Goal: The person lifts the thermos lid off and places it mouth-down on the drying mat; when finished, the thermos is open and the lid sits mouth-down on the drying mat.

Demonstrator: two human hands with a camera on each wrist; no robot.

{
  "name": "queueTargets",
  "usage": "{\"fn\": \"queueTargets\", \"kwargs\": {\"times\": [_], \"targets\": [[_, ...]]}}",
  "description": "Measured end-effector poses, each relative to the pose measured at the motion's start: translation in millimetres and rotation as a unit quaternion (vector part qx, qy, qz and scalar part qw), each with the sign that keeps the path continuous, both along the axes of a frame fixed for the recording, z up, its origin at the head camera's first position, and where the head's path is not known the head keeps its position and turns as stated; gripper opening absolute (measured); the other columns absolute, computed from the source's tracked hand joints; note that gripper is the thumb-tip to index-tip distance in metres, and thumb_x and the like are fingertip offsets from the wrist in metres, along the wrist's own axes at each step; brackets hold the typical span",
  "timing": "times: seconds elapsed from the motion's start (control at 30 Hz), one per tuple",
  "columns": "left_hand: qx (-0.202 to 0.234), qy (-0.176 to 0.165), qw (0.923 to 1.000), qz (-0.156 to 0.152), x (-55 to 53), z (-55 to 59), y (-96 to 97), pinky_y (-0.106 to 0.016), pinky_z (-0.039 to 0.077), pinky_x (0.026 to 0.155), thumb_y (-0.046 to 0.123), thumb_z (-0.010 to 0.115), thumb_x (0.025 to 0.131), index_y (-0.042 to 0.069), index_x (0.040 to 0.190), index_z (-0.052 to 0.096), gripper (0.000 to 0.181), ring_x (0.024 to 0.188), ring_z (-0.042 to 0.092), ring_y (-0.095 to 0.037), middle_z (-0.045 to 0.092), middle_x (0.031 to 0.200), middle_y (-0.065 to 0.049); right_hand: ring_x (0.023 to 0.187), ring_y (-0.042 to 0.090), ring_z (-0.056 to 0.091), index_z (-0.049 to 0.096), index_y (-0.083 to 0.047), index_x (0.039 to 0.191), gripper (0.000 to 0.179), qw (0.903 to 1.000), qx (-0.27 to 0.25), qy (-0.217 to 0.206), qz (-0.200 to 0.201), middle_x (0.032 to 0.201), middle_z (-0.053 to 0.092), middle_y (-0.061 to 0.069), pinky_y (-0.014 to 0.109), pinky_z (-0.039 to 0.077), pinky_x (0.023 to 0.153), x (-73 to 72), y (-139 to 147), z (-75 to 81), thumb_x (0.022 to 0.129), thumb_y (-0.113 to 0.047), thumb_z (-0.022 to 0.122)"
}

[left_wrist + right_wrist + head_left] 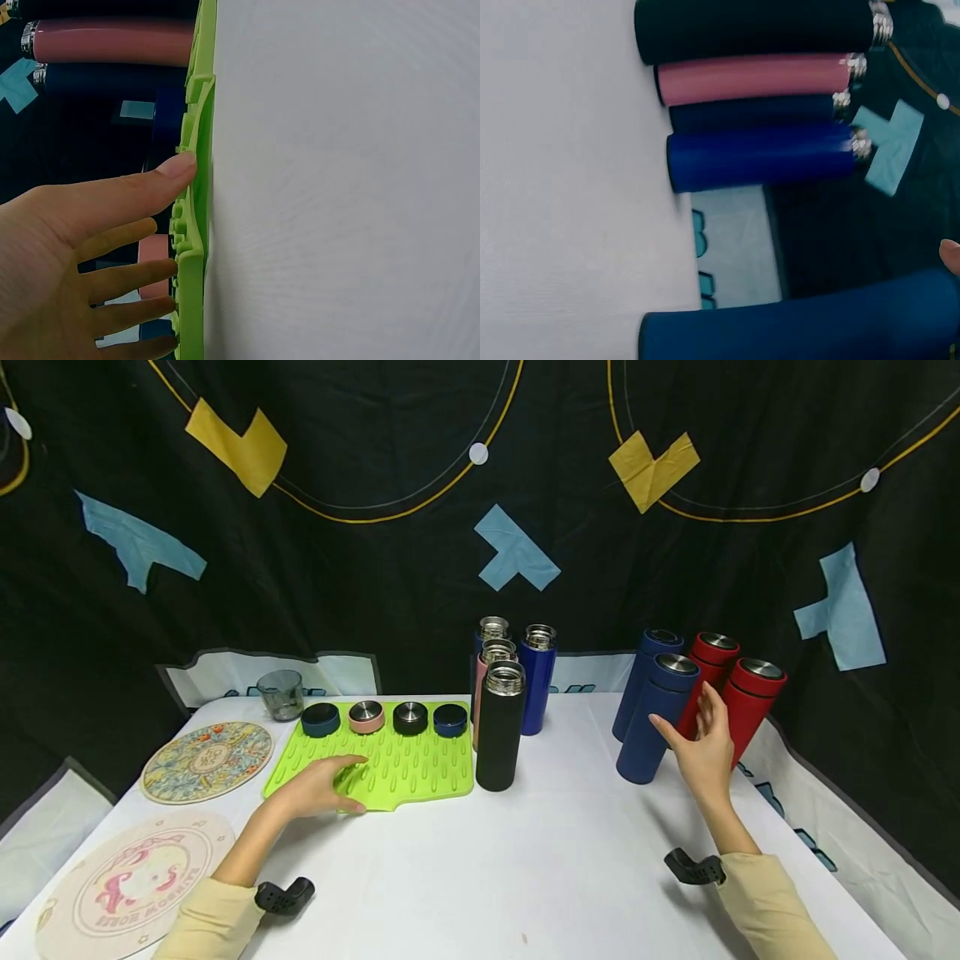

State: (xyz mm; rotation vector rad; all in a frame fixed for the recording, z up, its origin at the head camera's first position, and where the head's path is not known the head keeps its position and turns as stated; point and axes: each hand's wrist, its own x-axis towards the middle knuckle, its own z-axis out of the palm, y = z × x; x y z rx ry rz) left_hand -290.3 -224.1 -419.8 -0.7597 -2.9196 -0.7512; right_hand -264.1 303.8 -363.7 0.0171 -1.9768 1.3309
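Over a white worktop, the right hand hovers with thumb and fingers parted, just beside the front blue bottle, which stands upright at its 10 o'clock, 12 being away from the wearer. The thumb overlaps the bottle's right edge in the head view; whether it touches cannot be told. The bottle's long axis runs vertical, its capped top above the thumb. The right hand is clearly the nearer.

Crowding it, the far red bottle stands at 12, partly behind the fingers, and the near red bottle at 2. The rear blue bottle sits beyond the front one, at 11.

Well apart, towards 9, four uncapped bottles cluster: black, pink, navy and cobalt.

The left hand, fingers spread and gripping nothing, is over the near edge of a green mat, thumb close to the rim. Four lids line the mat's far side, from its 12 to 2 o'clock. A glass stands at 11, a floral disc lies at 10 and a pink disc at 8.
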Motion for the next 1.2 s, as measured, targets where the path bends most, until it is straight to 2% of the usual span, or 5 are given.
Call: {"fn": "queueTargets", "kwargs": {"times": [0.3, 0.53, 0.8, 1.0, 1.2], "targets": [[-0.005, 0.004, 1.0000, -0.003, -0.9, -1.4, 0.3, -0.059, 0.038, 0.101, 0.029, 0.086, 0.070, -0.008, 0.130, 0.053, 0.077, 0.121, 0.047, -0.049, 0.054, 0.129, -0.030, 0.139, 0.025, 0.033, 0.027, -0.014, 0.151, 0.090, 0.9961, -0.053, -0.070, -0.012, 0.153, 0.033, 0.010, 0.034, 0.027, 0.113, -30.4, 17, -31.4, 0.079, -0.020, 0.081], [-0.004, -0.004, 1.0000, 0.005, -0.7, -1.9, 0.7, -0.058, 0.037, 0.102, 0.028, 0.085, 0.071, -0.007, 0.130, 0.053, 0.076, 0.122, 0.046, -0.049, 0.053, 0.130, -0.029, 0.134, 0.027, 0.041, 0.030, -0.009, 0.149, 0.089, 0.9957, -0.031, -0.083, -0.027, 0.148, 0.040, 0.013, 0.042, 0.036, 0.109, -41.0, 16, -44.0, 0.079, -0.026, 0.082], [-0.005, -0.007, 0.9999, 0.005, 0.8, 1.8, 1.8, -0.060, 0.036, 0.102, 0.028, 0.084, 0.073, -0.006, 0.132, 0.052, 0.075, 0.123, 0.045, -0.049, 0.052, 0.131, -0.029, 0.119, 0.033, 0.055, 0.039, -0.003, 0.144, 0.080, 0.9967, -0.027, -0.067, -0.037, 0.136, 0.053, 0.017, 0.047, 0.045, 0.100, -42.9, 14, -48.7, 0.079, -0.026, 0.081], [0.029, 0.023, 0.9993, 0.006, 4.3, 15.2, 3.8, -0.059, 0.039, 0.100, 0.024, 0.080, 0.079, -0.004, 0.133, 0.053, 0.066, 0.123, 0.047, -0.047, 0.054, 0.132, -0.026, 0.117, 0.030, 0.057, 0.042, -0.005, 0.142, 0.079, 0.9970, -0.023, -0.057, -0.045, 0.134, 0.056, 0.014, 0.043, 0.047, 0.098, -38.0, 12, -48.4, 0.077, -0.025, 0.083], [0.046, 0.048, 0.9977, 0.010, 10.7, 38.5, 9.3, -0.058, 0.040, 0.100, 0.025, 0.078, 0.082, 0.000, 0.137, 0.051, 0.066, 0.125, 0.047, -0.042, 0.052, 0.136, -0.022, 0.119, 0.026, 0.056, 0.043, -0.012, 0.144, 0.079, 0.9976, -0.026, -0.063, -0.011, 0.135, 0.056, 0.008, 0.040, 0.047, 0.099, -28.3, -1, -31.0, 0.077, -0.028, 0.083]]}}
